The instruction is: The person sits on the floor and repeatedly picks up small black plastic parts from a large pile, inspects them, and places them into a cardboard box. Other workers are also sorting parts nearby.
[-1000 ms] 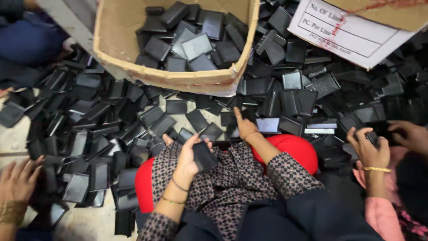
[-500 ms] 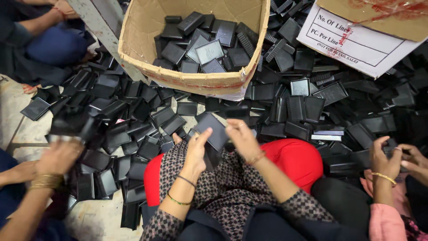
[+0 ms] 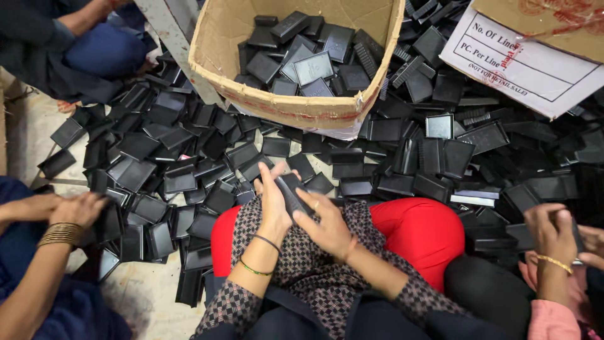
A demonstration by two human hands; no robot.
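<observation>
A wide spill of flat black rectangular plastic trays (image 3: 189,157) covered the floor ahead of the seated person and ran out to both sides. Beyond it, straight ahead, stood a large open brown cardboard box (image 3: 296,110), its near wall torn, with more of the same black pieces lying inside. A second cardboard carton with a white printed label (image 3: 535,63) leaned in from the far right.

Closer in were the person's red-clad knees (image 3: 421,230) and a patterned black-and-beige tunic (image 3: 314,277) across the lap.

Over that lap the two hands met on one small black plastic piece (image 3: 290,191). It lay directly in front of the body, between the knees, its long axis slanting from far left to near right. The left hand (image 3: 274,204) was wrapped round its left edge, fingers curled up behind it, and sat a little farther forward. The right hand (image 3: 327,223) came in from the near right, thumb and forefinger pinching the lower end. Both hands were closed on the piece; neither was free. The box mouth was well apart from it, straight ahead and slightly right.

A co-worker's hands with bangles (image 3: 75,211) at the left edge and another pair (image 3: 553,236) at the right each worked on black pieces of their own.
</observation>
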